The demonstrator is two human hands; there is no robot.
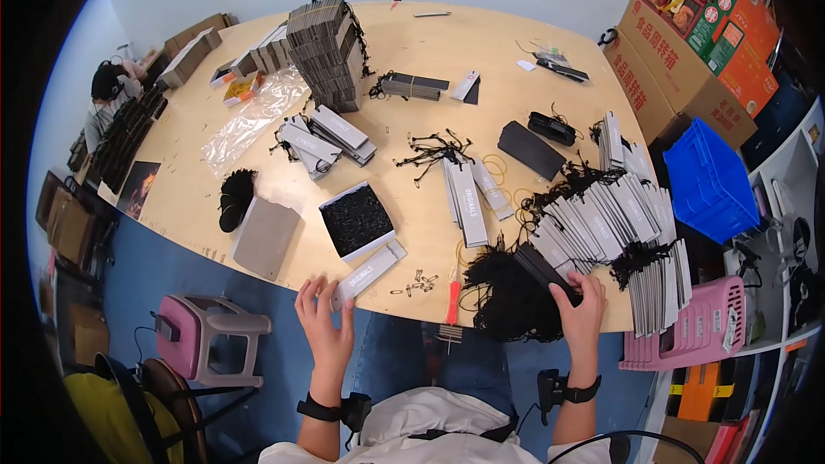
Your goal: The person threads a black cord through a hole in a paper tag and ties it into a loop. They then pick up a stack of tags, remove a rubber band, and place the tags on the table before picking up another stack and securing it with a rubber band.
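Observation:
My left hand point(322, 320) is at the table's front edge, thumb and fingers on either side of the near end of a grey hang tag point(371, 273) with white lettering. My right hand point(583, 309) grips the near end of a black stack of cards point(546, 273), thumb on its left side. That stack slants over a heap of black cords point(509, 296). Just beyond the grey tag stands an open white box point(394, 222) full of small black pieces. Several small metallic pieces point(419, 283) lie between my hands, near a red-handled tool point(453, 301).
Rows of corded grey tags point(593, 228) cover the table's right side. A tall banded stack point(325, 56) stands at the back, and a grey block point(266, 236) sits at the front left. A blue crate point(709, 180) and cartons point(670, 73) are at right; a stool point(206, 339) stands at left. Another person point(112, 90) works far left.

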